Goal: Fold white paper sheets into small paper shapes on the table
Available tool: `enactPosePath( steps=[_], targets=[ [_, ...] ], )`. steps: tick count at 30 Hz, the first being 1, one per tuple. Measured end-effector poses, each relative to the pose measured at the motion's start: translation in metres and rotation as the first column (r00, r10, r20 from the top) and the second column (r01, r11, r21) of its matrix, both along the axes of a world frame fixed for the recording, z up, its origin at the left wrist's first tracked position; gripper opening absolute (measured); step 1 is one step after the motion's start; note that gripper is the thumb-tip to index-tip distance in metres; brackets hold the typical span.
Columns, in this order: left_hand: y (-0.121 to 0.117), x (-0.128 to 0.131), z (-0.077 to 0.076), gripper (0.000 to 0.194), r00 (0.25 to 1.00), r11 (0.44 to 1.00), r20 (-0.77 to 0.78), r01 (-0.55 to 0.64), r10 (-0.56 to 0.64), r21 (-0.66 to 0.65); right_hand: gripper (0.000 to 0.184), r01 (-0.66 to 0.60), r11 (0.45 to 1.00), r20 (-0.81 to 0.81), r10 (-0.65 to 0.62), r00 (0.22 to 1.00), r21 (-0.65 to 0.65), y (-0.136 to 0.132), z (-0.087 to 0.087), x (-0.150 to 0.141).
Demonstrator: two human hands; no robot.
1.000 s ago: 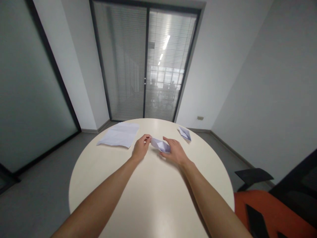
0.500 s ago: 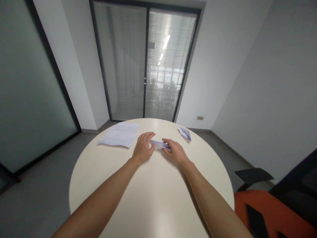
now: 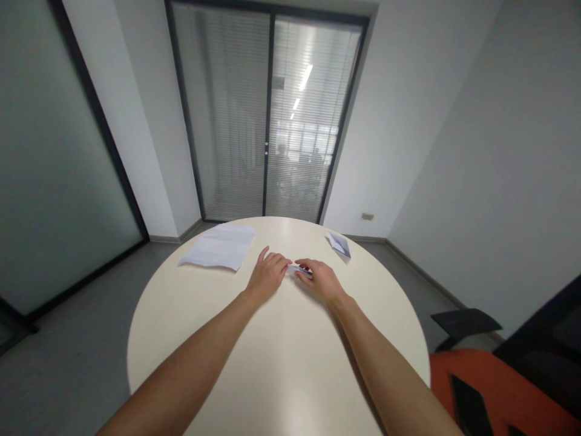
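A small folded piece of white paper (image 3: 299, 269) lies on the round cream table (image 3: 281, 357), almost covered by my two hands. My left hand (image 3: 267, 275) rests over its left end with fingers laid flat and pressing down. My right hand (image 3: 320, 280) holds the right end, fingers curled and pinched on the fold. Only a thin strip of the paper shows between the hands.
A flat stack of white sheets (image 3: 220, 247) lies at the table's far left. A folded paper shape (image 3: 339, 244) sits at the far right edge. An orange chair (image 3: 494, 393) with black armrests stands at the right. Glass doors with blinds are behind the table.
The folded paper stood open between my hands; it has been flattened onto the table. Both hands moved closer together, and my left hand now lies flat on it.
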State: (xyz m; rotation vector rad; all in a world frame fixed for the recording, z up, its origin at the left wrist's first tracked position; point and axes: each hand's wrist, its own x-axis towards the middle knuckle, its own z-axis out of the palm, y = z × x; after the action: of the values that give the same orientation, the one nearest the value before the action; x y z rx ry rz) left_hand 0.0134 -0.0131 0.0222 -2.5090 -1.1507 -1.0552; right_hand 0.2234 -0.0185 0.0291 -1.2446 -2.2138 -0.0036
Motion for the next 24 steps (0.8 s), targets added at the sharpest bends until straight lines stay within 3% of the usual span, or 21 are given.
enactPosePath(
  steps=[9, 14, 18, 24],
  targets=[
    [-0.005, 0.004, 0.002, 0.012, 0.996, 0.999, -0.086, 0.028, -0.025, 0.027, 0.017, -0.015, 1.0, 0.049, 0.015, 0.999, -0.003, 0.002, 0.0, -0.001],
    [-0.002, 0.003, -0.001, 0.012, 0.992, 0.999, -0.127, 0.005, -0.011, -0.051, 0.012, -0.035, 0.999, 0.049, 0.036, 0.998, -0.038, 0.001, -0.002, -0.002],
    [-0.001, 0.003, -0.003, 0.013, 0.987, 0.994, -0.16, -0.009, -0.008, -0.109, 0.02, -0.082, 0.994, 0.054, 0.086, 0.995, -0.076, 0.003, -0.004, 0.0],
    [-0.003, 0.002, -0.007, 0.02, 0.987, 0.955, -0.157, -0.033, -0.015, -0.295, 0.022, -0.138, 0.976, 0.06, 0.15, 0.987, -0.171, 0.004, -0.007, 0.005]
  ],
)
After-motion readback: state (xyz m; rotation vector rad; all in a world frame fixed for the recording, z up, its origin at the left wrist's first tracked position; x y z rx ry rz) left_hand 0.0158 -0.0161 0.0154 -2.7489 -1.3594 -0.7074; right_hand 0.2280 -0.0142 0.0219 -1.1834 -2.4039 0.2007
